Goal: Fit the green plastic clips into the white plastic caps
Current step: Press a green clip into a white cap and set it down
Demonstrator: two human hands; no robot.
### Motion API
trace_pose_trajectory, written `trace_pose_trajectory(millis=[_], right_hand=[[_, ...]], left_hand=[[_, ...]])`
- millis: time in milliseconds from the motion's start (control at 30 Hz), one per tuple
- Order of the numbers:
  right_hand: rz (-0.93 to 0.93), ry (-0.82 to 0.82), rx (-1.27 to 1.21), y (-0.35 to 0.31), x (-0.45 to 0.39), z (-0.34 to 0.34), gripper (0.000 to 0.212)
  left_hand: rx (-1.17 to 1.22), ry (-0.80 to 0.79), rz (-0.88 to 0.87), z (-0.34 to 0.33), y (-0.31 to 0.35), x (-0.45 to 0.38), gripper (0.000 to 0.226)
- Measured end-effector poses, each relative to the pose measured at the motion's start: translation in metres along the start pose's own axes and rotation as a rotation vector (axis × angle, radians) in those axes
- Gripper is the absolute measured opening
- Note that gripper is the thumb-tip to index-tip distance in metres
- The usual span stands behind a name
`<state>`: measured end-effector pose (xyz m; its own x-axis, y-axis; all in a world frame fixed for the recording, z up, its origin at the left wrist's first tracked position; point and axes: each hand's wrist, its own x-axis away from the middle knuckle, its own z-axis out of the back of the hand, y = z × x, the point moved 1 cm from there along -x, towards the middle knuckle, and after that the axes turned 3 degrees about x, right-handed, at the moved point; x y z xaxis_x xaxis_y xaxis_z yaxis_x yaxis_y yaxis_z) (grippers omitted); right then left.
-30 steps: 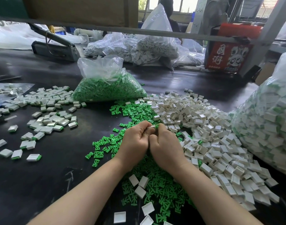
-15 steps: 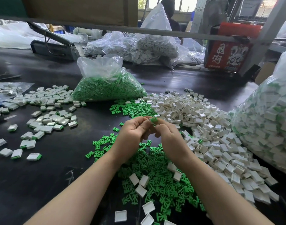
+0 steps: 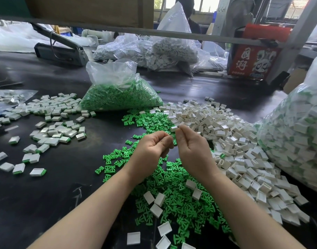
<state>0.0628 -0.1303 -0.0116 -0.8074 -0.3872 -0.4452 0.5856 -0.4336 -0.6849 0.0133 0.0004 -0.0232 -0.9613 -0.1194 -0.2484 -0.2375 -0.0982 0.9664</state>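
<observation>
1. Both hands are raised over the middle of the bench, above the loose green clips [image 3: 174,198]. The right hand [image 3: 193,151] pinches a white cap [image 3: 174,128] between fingertip and thumb, up at the top of the hand and pointing toward the far edge.

2. The left hand [image 3: 152,151] sits just beside it, palm up, fingers curled in. It looks like it's holding nothing, or maybe something tiny; I honestly can't make out a clip in there.

3. What matters here: the cap sits just above and beyond the left fingertips, a touch to their right. Its long side runs roughly left-right along the bench, and the end facing the left hand is the free one. So my guess is any clip would go in from the left.

4. The left hand is nearer the clip supply: the green spread lies under and beside it, with more in the green bag [image 3: 121,97] toward the far edge. The right hand is nearer the big heap of empty caps [image 3: 235,141] on the right side.

5. Finished pieces [image 3: 51,130], white with a green edge showing, are scattered toward the left edge, well apart from both hands.

6. If the left hand really is empty, I reckon it needs to dip down for a clip.
</observation>
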Motion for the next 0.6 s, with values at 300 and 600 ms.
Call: trace_pose_trajectory(millis=[300,600], right_hand=[[0.001,-0.054,0.003,0.0009,0.0025,-0.0011,0.036],[-0.006,-0.147,-0.056,-0.0007,0.0024,0.0035,0.036]], left_hand=[[-0.066,-0.005,0.028,0.0028,0.0041,0.0008,0.026],[-0.104,-0.013,0.045,0.0051,0.0052,0.0006,0.028]])
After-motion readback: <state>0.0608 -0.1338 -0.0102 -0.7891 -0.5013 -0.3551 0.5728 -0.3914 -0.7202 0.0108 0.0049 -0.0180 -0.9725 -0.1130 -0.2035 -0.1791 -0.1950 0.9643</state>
